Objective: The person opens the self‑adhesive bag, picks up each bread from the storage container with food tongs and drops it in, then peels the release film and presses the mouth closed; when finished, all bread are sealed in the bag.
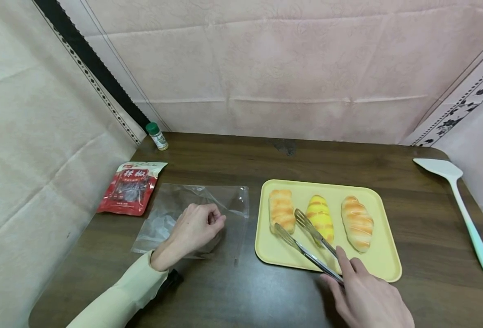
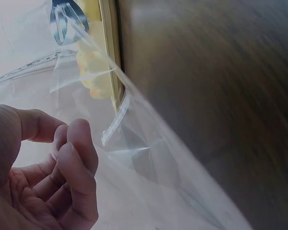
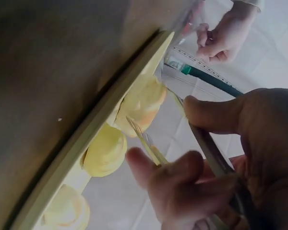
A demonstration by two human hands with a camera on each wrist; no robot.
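Note:
My left hand [image 1: 196, 225] is over the clear plastic bag [image 1: 235, 200], fingers curled toward the thumb; in the left wrist view no plastic shows between the fingertips of this hand [image 2: 53, 177]. My right hand [image 1: 368, 291] holds metal tongs [image 1: 312, 259] above the yellow tray [image 1: 382, 255]. The spread tong ends are at the lower part and right side of the leftmost bread [image 1: 281, 205]. A yellow bread [image 1: 320, 212] is in the middle and a striped brown bread [image 1: 357, 223] at the right. In the right wrist view the tongs [image 3: 209, 143] are apart beside the bread [image 3: 141, 103].
A red and white packet [image 1: 130, 189] lies left of the bag. Behind it, a small green-capped bottle [image 1: 157, 136] stands in the back left corner. The spatula [image 1: 466, 218], white with a pale green handle, lies on the right. Cloth-covered walls [image 1: 286, 68] surround the wooden table [image 1: 208, 157].

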